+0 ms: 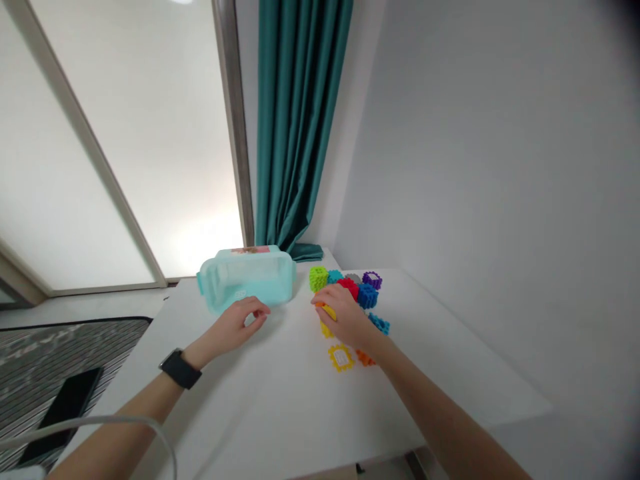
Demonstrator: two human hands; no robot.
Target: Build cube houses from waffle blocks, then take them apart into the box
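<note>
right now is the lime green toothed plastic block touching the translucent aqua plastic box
Apart: the head view shows white tabletop between the lime green block and the aqua box.

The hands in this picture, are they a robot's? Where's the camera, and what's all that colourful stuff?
No robot here: they're a person's bare hands, seen by a camera worn on that person's head, looking forward and down. On the white table are a pale blue box and bumpy blocks. The left hand, with a watch on its wrist, is near the box, with nothing visible in it. The right hand is over the blocks; I can't tell whether it grips one.
</note>
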